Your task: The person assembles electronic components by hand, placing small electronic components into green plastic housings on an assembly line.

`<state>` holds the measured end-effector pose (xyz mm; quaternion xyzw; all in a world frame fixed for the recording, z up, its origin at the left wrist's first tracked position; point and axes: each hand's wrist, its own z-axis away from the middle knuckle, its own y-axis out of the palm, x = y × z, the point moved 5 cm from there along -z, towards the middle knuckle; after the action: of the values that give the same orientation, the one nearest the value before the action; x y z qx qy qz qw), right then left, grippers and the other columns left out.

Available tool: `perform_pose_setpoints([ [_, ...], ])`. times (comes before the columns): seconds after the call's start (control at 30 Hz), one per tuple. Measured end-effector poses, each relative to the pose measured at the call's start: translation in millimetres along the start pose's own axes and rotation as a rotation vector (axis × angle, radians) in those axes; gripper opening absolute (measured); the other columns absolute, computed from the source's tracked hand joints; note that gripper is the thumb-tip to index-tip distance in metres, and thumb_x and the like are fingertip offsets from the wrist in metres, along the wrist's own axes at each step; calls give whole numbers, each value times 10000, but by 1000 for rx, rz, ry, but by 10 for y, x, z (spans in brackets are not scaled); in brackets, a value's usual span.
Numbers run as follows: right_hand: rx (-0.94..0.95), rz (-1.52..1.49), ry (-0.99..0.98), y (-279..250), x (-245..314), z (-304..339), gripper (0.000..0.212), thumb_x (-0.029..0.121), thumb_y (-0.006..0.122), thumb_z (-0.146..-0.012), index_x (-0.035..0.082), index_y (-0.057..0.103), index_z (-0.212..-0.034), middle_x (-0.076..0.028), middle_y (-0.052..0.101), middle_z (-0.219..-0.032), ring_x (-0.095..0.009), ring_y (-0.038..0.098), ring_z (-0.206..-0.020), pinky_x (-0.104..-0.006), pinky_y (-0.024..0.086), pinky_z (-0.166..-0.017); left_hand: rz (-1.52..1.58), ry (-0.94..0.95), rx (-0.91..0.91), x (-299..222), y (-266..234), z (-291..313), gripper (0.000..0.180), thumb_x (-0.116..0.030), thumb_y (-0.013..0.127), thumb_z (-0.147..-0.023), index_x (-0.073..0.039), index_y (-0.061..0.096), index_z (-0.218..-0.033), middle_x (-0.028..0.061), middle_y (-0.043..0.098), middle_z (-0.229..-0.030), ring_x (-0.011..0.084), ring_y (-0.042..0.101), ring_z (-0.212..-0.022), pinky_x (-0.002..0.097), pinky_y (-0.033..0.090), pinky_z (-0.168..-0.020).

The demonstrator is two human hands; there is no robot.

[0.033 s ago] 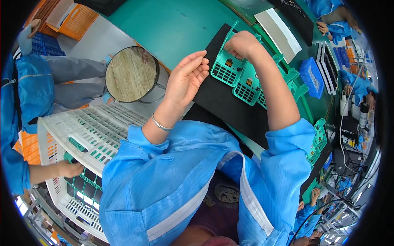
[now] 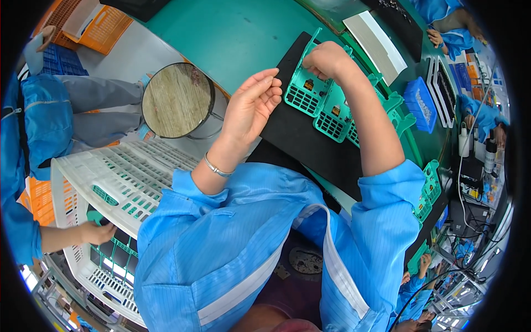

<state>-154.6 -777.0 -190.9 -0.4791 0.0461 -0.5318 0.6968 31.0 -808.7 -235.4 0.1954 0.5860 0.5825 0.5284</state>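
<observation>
My right hand (image 2: 327, 60) is closed, fingers curled downward over the upper part of a green plastic housing (image 2: 305, 95) with a grid of slots and a small dark part with yellow on it. What its fingertips hold, if anything, is hidden. My left hand (image 2: 255, 102) hovers just left of that housing, thumb and forefinger pinched together; anything between them is too small to make out. A second green housing (image 2: 332, 123) lies beside the first, with more in a row to the right, partly behind my right forearm. They rest on a black mat (image 2: 293, 133).
A white slotted basket (image 2: 124, 174) stands at my left, a co-worker's hand (image 2: 98, 232) at its opening. A round wood-topped stool (image 2: 177, 100) is beyond it. On the green table (image 2: 243, 33) sit a blue bin (image 2: 420, 105) of small parts and a pale cardboard piece (image 2: 376, 47).
The co-worker's hand at the basket has shifted slightly right and downward. My own hands and the green housings stay in place.
</observation>
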Motion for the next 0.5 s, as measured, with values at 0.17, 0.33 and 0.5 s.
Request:
perform_pose_setpoints([
  [0.17, -8, 27, 19, -21, -26, -29, 182, 157, 623, -668, -25, 602, -664, -96, 600, -681, -168, 568, -584, -297, 477, -533, 55, -12, 12, 22, 5, -25, 262, -49, 502, -893, 41, 494, -1139, 86, 603, -895, 123, 600, -788, 223, 512, -712],
  [0.33, -169, 260, 14, 28, -34, -36, 206, 182, 609, -673, -12, 647, -733, -127, 623, -710, -201, 603, -633, -310, 494, -593, 53, -13, 24, 36, 18, -17, 260, -52, 502, -895, 41, 494, -1137, 87, 600, -893, 122, 598, -786, 223, 511, -712],
  [0.5, -388, 175, -288, 118, -68, 449, 233, 143, 552, -709, 42, 669, -883, -146, 649, -883, -326, 614, -811, -402, 491, -744, 43, -12, 33, 9, -30, 24, 263, -55, 506, -895, 34, 492, -1142, 82, 603, -900, 119, 600, -798, 222, 512, -718],
])
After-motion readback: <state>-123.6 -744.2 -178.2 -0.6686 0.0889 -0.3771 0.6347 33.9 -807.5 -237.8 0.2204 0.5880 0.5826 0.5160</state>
